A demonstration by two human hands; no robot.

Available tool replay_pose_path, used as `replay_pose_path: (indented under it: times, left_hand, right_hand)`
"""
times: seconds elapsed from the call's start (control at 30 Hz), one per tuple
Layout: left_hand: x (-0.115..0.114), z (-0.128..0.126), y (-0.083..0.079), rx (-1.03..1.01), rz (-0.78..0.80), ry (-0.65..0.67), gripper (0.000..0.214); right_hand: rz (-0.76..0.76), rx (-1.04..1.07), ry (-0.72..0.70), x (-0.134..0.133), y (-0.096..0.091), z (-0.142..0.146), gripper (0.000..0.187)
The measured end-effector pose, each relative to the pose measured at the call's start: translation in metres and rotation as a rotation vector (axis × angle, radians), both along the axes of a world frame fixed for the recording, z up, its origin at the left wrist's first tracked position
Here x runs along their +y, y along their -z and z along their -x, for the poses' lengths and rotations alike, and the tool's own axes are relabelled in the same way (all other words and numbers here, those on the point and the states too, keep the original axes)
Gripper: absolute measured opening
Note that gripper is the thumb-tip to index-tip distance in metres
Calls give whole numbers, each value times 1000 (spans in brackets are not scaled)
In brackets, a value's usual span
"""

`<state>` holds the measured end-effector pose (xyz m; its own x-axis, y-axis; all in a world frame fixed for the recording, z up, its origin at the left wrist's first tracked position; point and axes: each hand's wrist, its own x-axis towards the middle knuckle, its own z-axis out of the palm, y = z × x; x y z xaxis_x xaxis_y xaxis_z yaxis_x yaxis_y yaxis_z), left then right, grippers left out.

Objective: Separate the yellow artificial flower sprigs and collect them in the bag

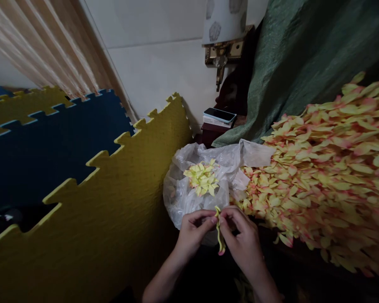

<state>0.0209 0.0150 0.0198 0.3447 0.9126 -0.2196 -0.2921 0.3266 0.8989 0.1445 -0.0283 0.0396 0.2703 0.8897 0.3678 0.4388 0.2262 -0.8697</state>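
Note:
Between my two hands is a narrow yellow-green artificial petal (pixel 220 235) with a pink tip, hanging edge-on and slightly curled. My left hand (pixel 194 229) pinches its upper part from the left with thumb and forefinger. From the right, my right hand (pixel 240 229) pinches it at about the same height. Just beyond my hands lies a crumpled translucent plastic bag (pixel 177 185), with a small cluster of yellow-green petals (pixel 202 177) in its mouth. To the right of my hands spreads a large heap of yellow petals with pink tips (pixel 328 168).
A yellow foam mat (pixel 139 181) with jigsaw edges stands upright at the left, before a dark blue mat (pixel 50 147). Behind the bag, a phone (pixel 220 114) lies on a white box. Green cloth (pixel 281 71) hangs behind the heap; a wall lamp (pixel 225 25) is above.

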Motion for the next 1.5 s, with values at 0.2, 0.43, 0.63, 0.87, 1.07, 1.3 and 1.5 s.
replay_pose_path:
  times: [0.2, 0.43, 0.63, 0.87, 1.07, 1.3, 1.5]
  left_hand:
    - [-4, -7, -5, 54, -108, -116, 18]
    - [-7, -6, -1, 207, -303, -199, 16]
    - [-10, -2, -2, 270, -458, -178, 16]
    - [-11, -4, -3, 311, -503, -234, 11]
    - [-20, -14, -2, 306, -517, -384, 10]
    - [-9, -19, 5, 99, -96, -493, 28]
    - [5, -8, 1, -76, 25, -575, 35]
  right_hand:
    - [-19, 229, 129, 4, 14, 12, 7]
    - [-17, 302, 136, 5, 18, 20, 9]
    - [81, 441, 71, 9, 13, 12, 18]
    - [56, 210, 105, 6, 5, 9, 10]
    - [53, 57, 267, 5, 7, 28, 16]
    - [-35, 126, 483, 2, 17, 36, 20]
    - [-34, 581, 523, 5, 6, 32, 25]
